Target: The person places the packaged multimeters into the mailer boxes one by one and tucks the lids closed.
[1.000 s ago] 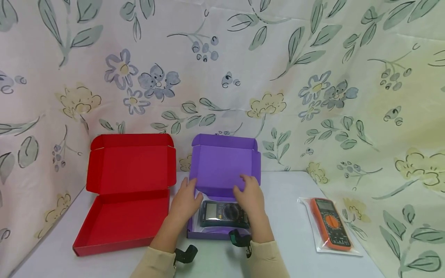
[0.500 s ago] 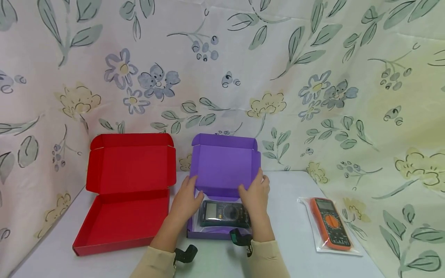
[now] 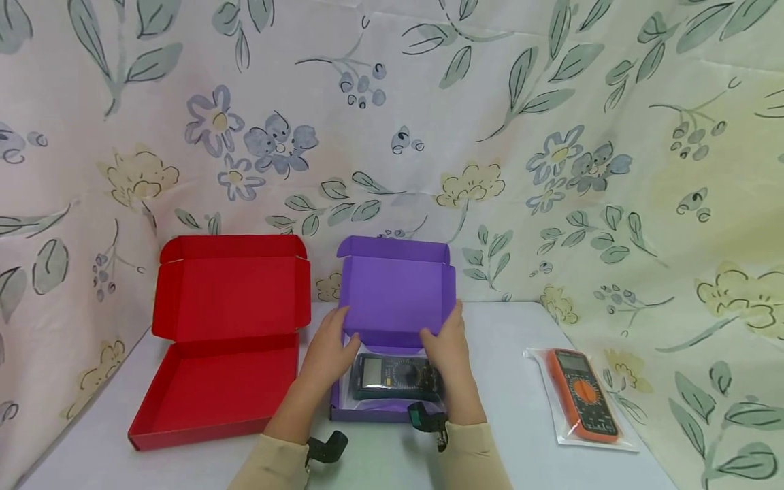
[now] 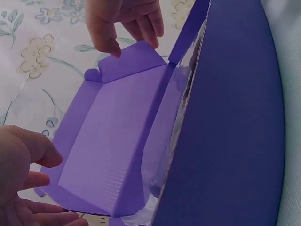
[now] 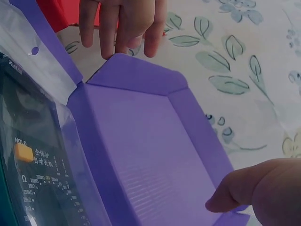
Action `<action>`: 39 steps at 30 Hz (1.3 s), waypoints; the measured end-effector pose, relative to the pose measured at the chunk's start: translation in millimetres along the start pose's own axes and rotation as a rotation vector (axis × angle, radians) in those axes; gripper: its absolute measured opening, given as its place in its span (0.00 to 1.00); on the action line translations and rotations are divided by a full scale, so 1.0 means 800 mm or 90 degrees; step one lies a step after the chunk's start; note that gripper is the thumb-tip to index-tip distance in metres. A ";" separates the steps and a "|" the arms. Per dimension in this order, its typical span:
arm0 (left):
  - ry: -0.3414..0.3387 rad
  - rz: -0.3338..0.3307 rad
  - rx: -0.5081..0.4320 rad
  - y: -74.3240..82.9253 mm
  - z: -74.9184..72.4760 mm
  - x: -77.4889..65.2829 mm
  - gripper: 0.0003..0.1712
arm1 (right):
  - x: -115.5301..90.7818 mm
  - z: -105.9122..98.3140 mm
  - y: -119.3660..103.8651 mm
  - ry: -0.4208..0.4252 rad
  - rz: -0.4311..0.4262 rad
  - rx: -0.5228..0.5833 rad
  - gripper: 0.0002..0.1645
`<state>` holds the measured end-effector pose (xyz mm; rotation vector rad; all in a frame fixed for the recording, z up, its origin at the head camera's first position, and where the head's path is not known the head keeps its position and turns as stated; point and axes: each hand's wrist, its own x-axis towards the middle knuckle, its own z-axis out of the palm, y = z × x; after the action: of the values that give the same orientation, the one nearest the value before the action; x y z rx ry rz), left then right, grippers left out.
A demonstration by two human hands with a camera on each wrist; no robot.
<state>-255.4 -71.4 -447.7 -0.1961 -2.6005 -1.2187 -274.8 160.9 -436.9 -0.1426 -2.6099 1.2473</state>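
Note:
In the head view, a purple box point(image 3: 367, 414) stands with its lid point(image 3: 395, 292) raised. A dark multimeter point(image 3: 395, 376) in clear plastic lies inside it. My left hand point(image 3: 327, 347) is at the lid's left side flap, fingers extended and thumb apart. At the right side flap is my right hand point(image 3: 450, 347), its fingers along the outside and its thumb in front of the lid. The left wrist view shows my left hand point(image 4: 28, 183) beside the lid's edge. In the right wrist view, my right thumb point(image 5: 263, 188) overlaps the lid's far corner.
An open red box point(image 3: 233, 388) stands to the left. On the right lies an orange multimeter point(image 3: 582, 395) in a clear bag. A flowered cloth point(image 3: 392, 136) hangs behind the white table point(image 3: 508, 408).
The right hand has moved from over the lid to its right side. Both side flaps have shifted inward, and the lid looks slightly narrower. The left hand has barely moved.

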 end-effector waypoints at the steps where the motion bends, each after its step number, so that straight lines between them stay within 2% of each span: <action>1: 0.002 0.001 -0.002 0.000 0.000 0.000 0.37 | 0.000 0.000 0.000 0.002 -0.008 0.003 0.61; 7: 0.006 0.004 -0.010 0.000 0.000 -0.001 0.36 | 0.001 -0.001 0.001 0.000 -0.039 0.006 0.58; 18: -0.002 -0.007 -0.013 0.002 -0.002 0.000 0.36 | -0.002 0.001 -0.006 -0.013 -0.031 -0.027 0.58; 29: -0.005 0.004 -0.015 0.001 -0.001 -0.001 0.35 | -0.004 0.002 -0.008 -0.017 -0.018 -0.069 0.59; 39: -0.001 0.008 -0.011 0.000 -0.002 0.000 0.35 | -0.007 -0.004 -0.012 -0.015 -0.012 -0.093 0.55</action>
<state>-254.8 -72.4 -446.8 -0.2157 -2.5868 -1.2370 -268.7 156.4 -428.5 -0.1286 -2.7157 1.0577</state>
